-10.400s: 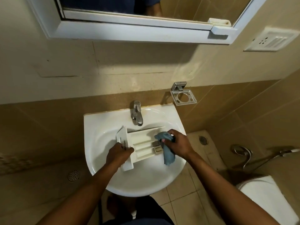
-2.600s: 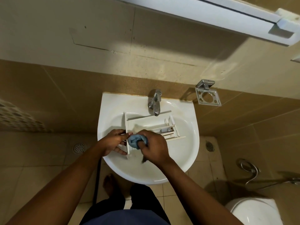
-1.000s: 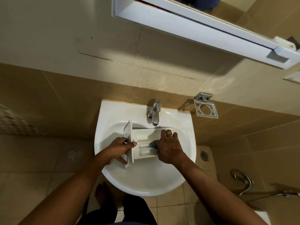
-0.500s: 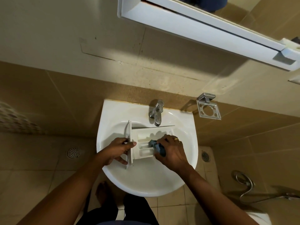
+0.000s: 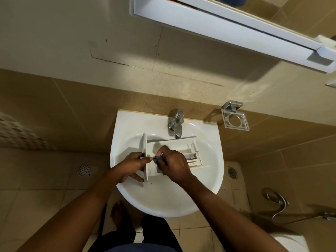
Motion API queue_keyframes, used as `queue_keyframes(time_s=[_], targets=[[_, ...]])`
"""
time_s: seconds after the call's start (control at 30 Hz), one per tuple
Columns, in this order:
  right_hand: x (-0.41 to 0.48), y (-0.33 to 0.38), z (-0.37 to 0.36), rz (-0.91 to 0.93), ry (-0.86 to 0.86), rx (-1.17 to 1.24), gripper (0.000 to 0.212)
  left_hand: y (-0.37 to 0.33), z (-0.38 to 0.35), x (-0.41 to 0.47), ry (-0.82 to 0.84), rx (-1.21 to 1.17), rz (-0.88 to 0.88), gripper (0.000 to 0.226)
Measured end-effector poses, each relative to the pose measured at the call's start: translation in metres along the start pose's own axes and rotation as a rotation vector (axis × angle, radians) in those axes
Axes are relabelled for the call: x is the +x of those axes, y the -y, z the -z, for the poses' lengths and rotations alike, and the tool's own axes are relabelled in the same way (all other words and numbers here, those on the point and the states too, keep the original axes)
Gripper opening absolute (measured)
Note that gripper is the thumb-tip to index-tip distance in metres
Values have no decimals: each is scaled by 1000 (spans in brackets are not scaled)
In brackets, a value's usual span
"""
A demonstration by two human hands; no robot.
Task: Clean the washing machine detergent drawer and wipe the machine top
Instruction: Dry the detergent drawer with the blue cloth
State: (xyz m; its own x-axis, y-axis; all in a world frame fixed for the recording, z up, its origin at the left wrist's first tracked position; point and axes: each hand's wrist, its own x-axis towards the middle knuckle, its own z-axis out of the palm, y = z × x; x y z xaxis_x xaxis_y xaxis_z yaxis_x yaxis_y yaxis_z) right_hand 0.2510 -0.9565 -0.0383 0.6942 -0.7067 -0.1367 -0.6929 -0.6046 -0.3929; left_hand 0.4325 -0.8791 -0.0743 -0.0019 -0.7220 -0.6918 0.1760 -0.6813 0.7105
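1. Lower centre of the frame: we look down on a bare foot (image 5: 118, 213) on the tiled floor. Both forearms reach up the frame toward the basin.
2. Left hand (image 5: 130, 167), just left of centre: its fingers curl round the upright front panel of the detergent drawer (image 5: 192, 158), with the thumb lying over the panel's top edge.
3. Right hand (image 5: 175, 167), centre: it pinches a bunched blue-grey cloth (image 5: 157, 159) and presses it into the compartment just beside the front panel. The hand hides most of the cloth.
4. The detergent drawer lies in the bowl of the sink (image 5: 125, 124), with its front panel at the left and its length running toward the right of the frame. The small ribbed insert at its right end is uncovered.
5. We judge the step in hand to be wiping out the compartments.
   - The left hand should brace the panel so that the drawer does not skid on the glazed bowl.
   - We should push a corner of the cloth into each inner corner and along the dividers, then work rightward to the ribbed insert, where residue is likely to lodge.
6. The tap (image 5: 175, 124), above centre, has its spout over the drawer's far wall, and we see no stream of water. A rinse here would suit once the wiping is done.
7. A chrome holder (image 5: 235, 118) hangs on the wall at the right, and a white mirror frame (image 5: 218, 24) crosses the upper right. The washing machine is out of view, so we judge that its top is not yet wiped.
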Motion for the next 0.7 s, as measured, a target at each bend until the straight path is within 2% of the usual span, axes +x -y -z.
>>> queue_keyframes(time_s=[0.07, 0.13, 0.17, 0.3, 0.4, 0.57, 0.7], targets=[[-2, -12, 15, 35, 105, -34, 18, 1, -2, -1, -13, -21, -8, 30], [2, -26, 40, -12, 187, -154, 46, 2, -3, -1, -22, -29, -16, 30], [4, -34, 52, -49, 211, -217, 50, 2, -3, -1, -18, -35, -17, 30], [8, -55, 67, -144, 227, -321, 24, 5, 2, -2, 4, -54, -13, 33], [7, -41, 45, -184, 166, -222, 19, 5, 1, -2, 3, -50, -14, 34], [1, -13, 10, -188, 13, 117, 7, 3, 0, -2, 10, -37, -10, 35], [-1, -2, 4, -201, -55, 371, 14, 2, 0, -3, 10, -36, -9, 35]])
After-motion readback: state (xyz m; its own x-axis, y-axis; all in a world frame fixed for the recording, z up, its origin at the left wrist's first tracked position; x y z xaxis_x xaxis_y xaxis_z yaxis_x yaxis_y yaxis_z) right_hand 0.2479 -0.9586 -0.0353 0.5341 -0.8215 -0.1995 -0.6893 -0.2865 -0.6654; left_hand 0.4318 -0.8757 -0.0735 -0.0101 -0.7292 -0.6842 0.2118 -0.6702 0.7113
